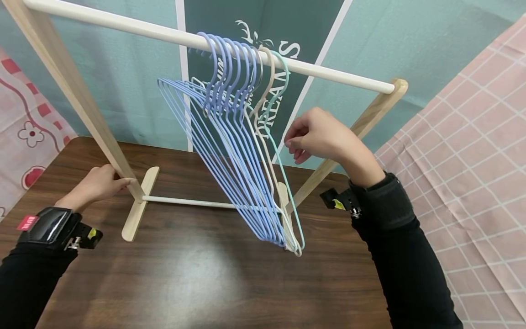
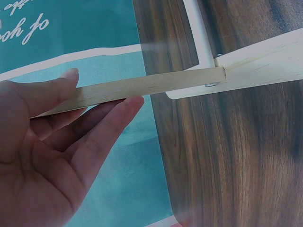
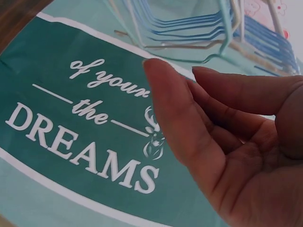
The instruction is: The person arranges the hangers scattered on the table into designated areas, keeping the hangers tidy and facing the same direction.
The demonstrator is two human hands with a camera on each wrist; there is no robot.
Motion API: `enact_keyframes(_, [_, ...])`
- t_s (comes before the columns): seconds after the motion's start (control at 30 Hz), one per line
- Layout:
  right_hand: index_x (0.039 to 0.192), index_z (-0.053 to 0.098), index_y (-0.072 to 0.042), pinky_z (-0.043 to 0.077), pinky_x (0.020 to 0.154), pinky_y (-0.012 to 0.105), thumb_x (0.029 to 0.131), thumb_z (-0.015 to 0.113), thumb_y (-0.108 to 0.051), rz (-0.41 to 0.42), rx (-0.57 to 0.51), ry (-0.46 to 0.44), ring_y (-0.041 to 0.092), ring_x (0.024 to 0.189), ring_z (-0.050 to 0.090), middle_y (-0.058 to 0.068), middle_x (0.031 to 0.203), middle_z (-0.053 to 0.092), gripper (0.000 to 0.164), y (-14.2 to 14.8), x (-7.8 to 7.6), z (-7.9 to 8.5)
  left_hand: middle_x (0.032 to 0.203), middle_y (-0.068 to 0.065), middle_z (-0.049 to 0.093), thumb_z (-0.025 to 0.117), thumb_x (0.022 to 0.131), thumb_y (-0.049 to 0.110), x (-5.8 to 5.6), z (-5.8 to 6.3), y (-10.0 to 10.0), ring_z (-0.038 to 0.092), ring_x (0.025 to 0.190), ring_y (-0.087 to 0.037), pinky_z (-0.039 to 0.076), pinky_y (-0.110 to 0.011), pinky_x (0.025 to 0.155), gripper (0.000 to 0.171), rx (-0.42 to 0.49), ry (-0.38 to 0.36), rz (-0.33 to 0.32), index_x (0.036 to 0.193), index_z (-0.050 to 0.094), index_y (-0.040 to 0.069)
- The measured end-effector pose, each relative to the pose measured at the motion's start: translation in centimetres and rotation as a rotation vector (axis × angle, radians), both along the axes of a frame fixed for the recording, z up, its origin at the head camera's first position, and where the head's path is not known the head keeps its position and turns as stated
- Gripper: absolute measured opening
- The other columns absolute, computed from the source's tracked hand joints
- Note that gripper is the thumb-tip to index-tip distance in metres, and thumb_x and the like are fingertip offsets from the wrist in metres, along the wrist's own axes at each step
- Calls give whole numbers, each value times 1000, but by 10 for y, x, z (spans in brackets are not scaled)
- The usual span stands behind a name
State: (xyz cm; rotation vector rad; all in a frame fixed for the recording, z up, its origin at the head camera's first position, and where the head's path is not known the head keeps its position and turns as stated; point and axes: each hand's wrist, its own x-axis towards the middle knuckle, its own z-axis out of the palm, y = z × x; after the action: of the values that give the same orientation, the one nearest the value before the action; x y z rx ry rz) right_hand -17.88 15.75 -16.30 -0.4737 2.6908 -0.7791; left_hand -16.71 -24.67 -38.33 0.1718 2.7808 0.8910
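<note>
Several blue wire hangers (image 1: 236, 151) hang bunched on the white top bar (image 1: 328, 73) of a small clothes rack. To their right on the bar are a beige hanger (image 1: 269, 82) and a mint-green hanger (image 1: 283, 169). My left hand (image 1: 98, 185) holds the rack's left wooden post (image 1: 88, 105) low down; in the left wrist view, thumb and fingers lie on opposite sides of the post (image 2: 156, 82). Right of the mint-green hanger, my right hand (image 1: 322, 135) is in the air with loosely bent fingers, holding nothing and apart from the hangers.
The rack stands on a dark wood table (image 1: 197, 283), on wooden feet (image 1: 135, 219) joined by a thin white lower bar (image 1: 189, 202). Behind is a teal cloth (image 1: 135, 100) with printed words. Pink checked cloth (image 1: 472, 173) hangs at the right, patterned pink cloth (image 1: 28, 132) at the left.
</note>
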Motion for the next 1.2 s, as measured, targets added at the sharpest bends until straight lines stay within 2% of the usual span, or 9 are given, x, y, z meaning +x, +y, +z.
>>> enact_keyframes(0.2, [90,62,8,52,62,33,88,52,2,-35,-34,-35,22,65,61,16,74,59,12,15,-3,-12,77,-21,62,50,94,25,0,1,0,61,70,-32,46,-39,56,45,7,-13,4,102,54,-19])
enact_keyframes(0.47, [98,60,10,52,63,34,90,51,0,-40,-55,-90,20,66,62,13,75,61,16,36,-4,-29,78,-22,62,51,94,24,2,2,1,61,73,-36,47,-39,58,45,16,-19,9,103,54,-20])
enact_keyframes(0.63, [96,61,10,52,63,38,90,49,1,-50,-65,-97,28,68,63,14,75,62,16,49,-4,-48,77,-21,62,50,94,24,2,2,1,61,68,-29,46,-37,55,45,17,-19,14,103,54,-20])
enact_keyframes(0.8, [94,62,9,52,61,35,90,50,0,-56,-83,-116,27,66,61,11,72,61,15,58,-3,-66,77,-20,62,50,94,25,2,1,1,60,64,-23,44,-34,53,45,10,-11,19,102,55,-19])
enact_keyframes(1.0, [94,60,10,52,64,38,89,53,-1,-74,-133,-164,29,69,61,12,70,61,14,69,1,-88,77,-21,61,49,95,26,2,-1,1,59,64,-25,43,-34,52,47,13,-6,27,102,55,-19])
enact_keyframes(1.2, [101,58,11,52,63,37,90,52,-2,-72,-169,-168,31,71,62,13,74,62,18,80,4,-111,78,-19,60,46,95,31,4,-4,2,49,57,-20,34,-32,48,49,48,-21,60,108,54,-16])
